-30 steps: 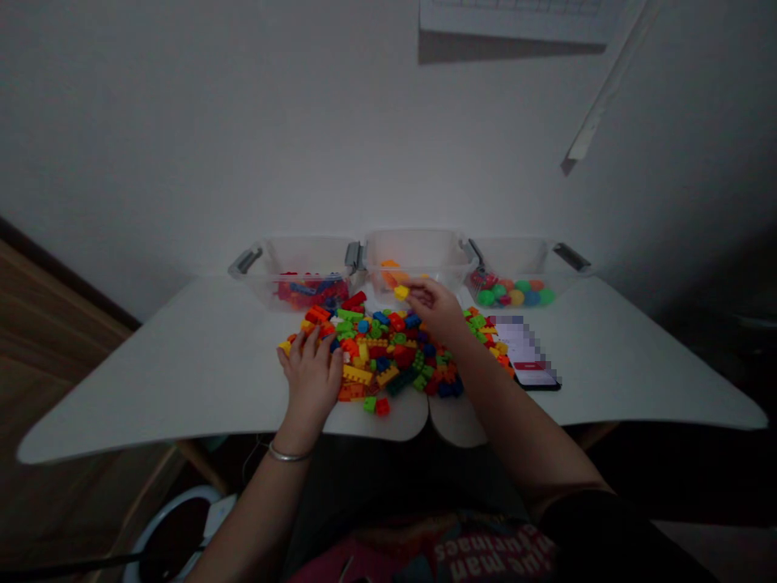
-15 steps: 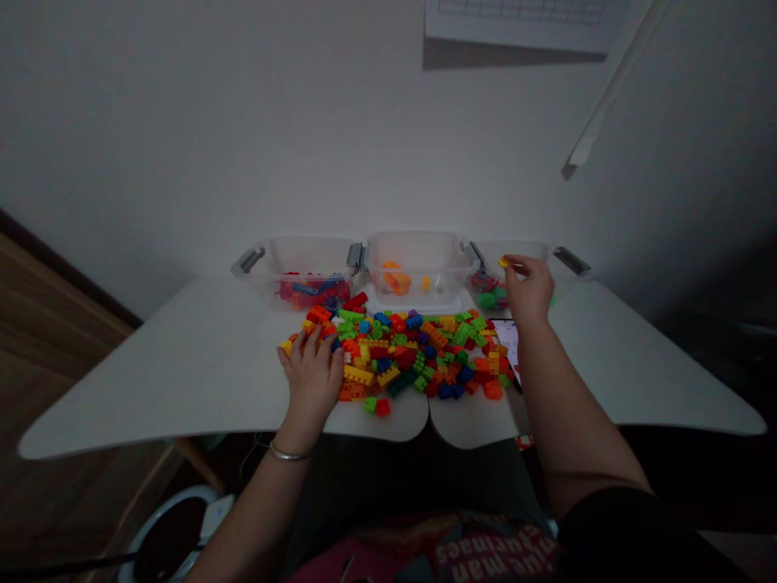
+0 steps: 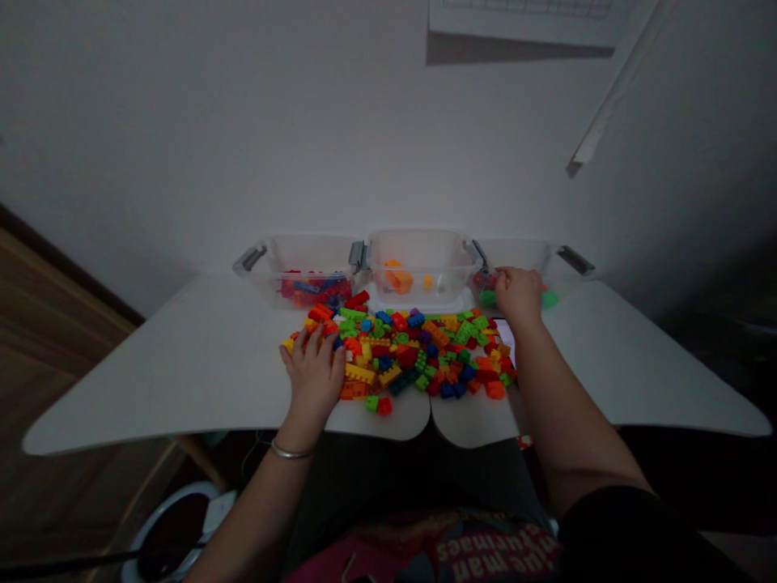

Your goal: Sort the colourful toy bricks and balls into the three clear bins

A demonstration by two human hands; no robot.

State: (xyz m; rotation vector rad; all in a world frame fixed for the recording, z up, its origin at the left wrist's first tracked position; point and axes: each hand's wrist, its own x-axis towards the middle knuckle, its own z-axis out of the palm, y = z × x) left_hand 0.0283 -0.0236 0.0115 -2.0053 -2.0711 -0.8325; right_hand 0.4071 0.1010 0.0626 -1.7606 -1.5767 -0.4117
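Head view, dim light. Left hand (image 3: 312, 368): palm down, fingers spread, resting at the near left end of a broad heap of multicoloured plastic building bricks (image 3: 404, 355). Fingertips overlap the bricks; no pinch that I can make out.

Right hand (image 3: 520, 293): out ahead, fingers curled downward at the clear plastic right-hand bin with grey handles (image 3: 510, 251). Its back hides the fingertips, so I cannot tell whether they grip anything, or whether they are inside the bin or just above it.

Done, as far as shows: each bin holds something. Below and beside my right hand, rounded green pieces (image 3: 549, 300) and some reddish ones, partly covered. To the left of that hand, the clear plastic middle bin (image 3: 425, 243) has a chunky orange piece (image 3: 399, 278) and a small yellow-orange block (image 3: 428, 282). Ahead of my left hand, the clear plastic left-hand bin (image 3: 285, 251) has a low jumble of red and blue pieces (image 3: 319, 289).

Left over: the heap, filling most of the white tabletop (image 3: 182, 348) between my hands, colours all mixed. Just nearer me, right of my left wrist, a bright green brick (image 3: 371, 403) and a red brick (image 3: 384, 406) lie at its edge. Loose bricks look far more plentiful than binned pieces; I judge it early going.
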